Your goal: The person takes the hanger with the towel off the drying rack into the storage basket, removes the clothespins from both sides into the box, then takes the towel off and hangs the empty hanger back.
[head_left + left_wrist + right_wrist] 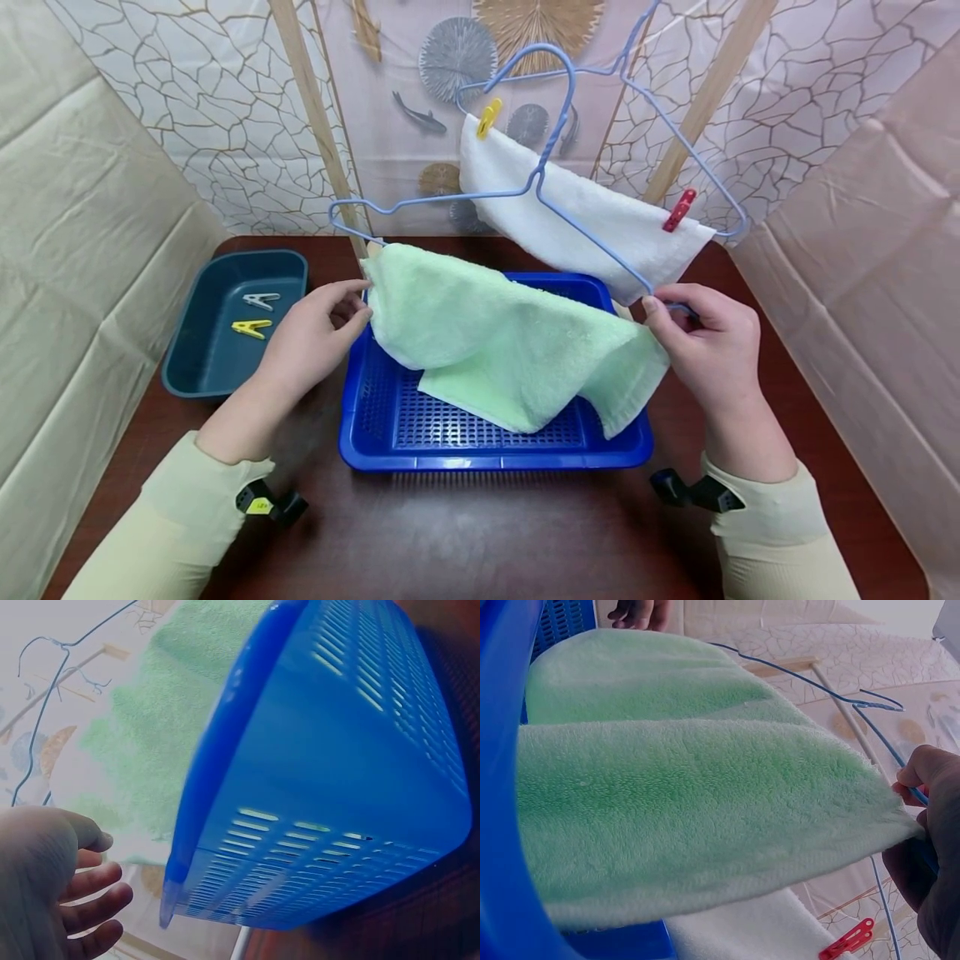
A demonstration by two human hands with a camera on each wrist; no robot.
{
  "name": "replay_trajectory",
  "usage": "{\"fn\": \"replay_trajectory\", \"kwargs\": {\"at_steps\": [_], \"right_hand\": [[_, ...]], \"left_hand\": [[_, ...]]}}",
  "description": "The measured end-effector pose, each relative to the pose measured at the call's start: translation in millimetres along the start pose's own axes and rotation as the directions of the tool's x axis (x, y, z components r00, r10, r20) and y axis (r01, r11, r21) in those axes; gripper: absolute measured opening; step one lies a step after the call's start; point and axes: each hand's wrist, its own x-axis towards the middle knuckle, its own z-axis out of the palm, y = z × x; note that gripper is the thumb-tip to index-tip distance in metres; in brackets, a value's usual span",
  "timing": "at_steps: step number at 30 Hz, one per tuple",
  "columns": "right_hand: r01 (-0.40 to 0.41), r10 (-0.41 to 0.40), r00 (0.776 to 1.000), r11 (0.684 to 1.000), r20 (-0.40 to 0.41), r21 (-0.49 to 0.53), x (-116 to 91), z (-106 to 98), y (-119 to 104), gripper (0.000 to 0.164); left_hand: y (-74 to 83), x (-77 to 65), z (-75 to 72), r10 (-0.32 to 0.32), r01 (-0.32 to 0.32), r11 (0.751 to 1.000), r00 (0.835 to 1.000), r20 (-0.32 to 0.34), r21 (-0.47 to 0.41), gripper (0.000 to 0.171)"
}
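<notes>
One green towel (495, 333) slants toward four o'clock, from loose left hand (309, 335) to right hand (708, 337) gripping a hanger (548, 152).

A small cloth-walled booth (67, 358) encloses a dark worktop (465, 533), with creased beige fabric (862, 242) at 9 and 3 o'clock and a patterned backdrop (187, 108) at 12, behind wooden poles (309, 92).

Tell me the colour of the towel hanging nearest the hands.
The towel is pale green, seen best in the head view.
</notes>
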Motion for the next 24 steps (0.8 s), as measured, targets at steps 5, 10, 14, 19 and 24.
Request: {"fn": "replay_trajectory", "kwargs": {"at_steps": [5, 10, 14, 19, 24], "right_hand": [[0.005, -0.005, 1.0, 1.0, 0.004, 0.001, 0, -1, -1, 0.007], [0.008, -0.008, 1.0, 1.0, 0.006, 0.007, -1, -2, -1, 0.008], [0.007, -0.007, 1.0, 1.0, 0.009, 0.004, -1, -2, -2, 0.008], [0.007, -0.007, 1.0, 1.0, 0.012, -0.001, 0, -3, -9, 0.008], [0.004, -0.004, 1.0, 1.0, 0.014, -0.002, 1, -3, -12, 0.008]], "left_hand": [[2.9, 2.3, -2.4, 0.009, -0.01, 1.0, 1.0, -0.03, -0.017, 0.04], [6.6, 6.1, -4.3, 0.02, -0.022, 0.999, 0.998, -0.06, -0.043, 0.045], [11.2, 9.7, -6.1, 0.037, -0.042, 0.997, 0.996, -0.087, -0.057, 0.047], [16.4, 13.4, -7.4, 0.068, -0.077, 0.994, 0.991, -0.115, -0.074, 0.047], [18.8, 16.8, -7.2, 0.094, -0.107, 0.988, 0.988, -0.12, -0.107, 0.043]]}}
